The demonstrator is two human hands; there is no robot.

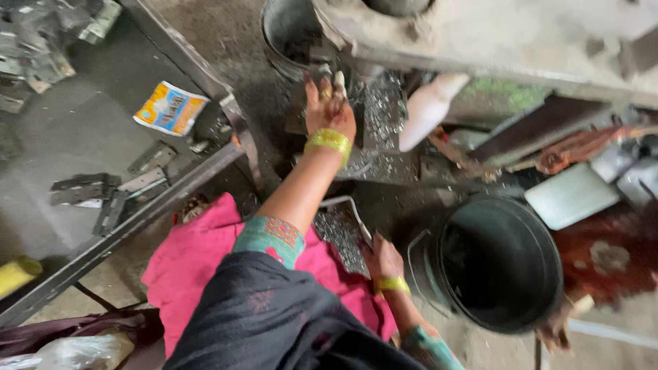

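Right hand (pixel 385 260): laid on the near edge of the tray (pixel 340 233), fingers curled over the rim; a light hold is judged, though the fingertips are hidden.
Tray: set on the pink cloth (pixel 195 257) over the lap, filled with small shiny metal pieces. It is judged stiff and rather heavy when full, best lifted by both rims and kept level, since the loose pieces would slide and spill.
Bucket (pixel 501 264): dark, seen just right of the tray, its inside too dark to read.
Left hand (pixel 329 108): stretched far forward to the press (pixel 494 37), fingers pinched on a small part (pixel 338 82). The part is judged hard, light, possibly sharp-edged, and is best nipped by its sides.
Chips (pixel 382 114): scattered beside that hand.
Brackets (pixel 88 191): lying on the floor at left.
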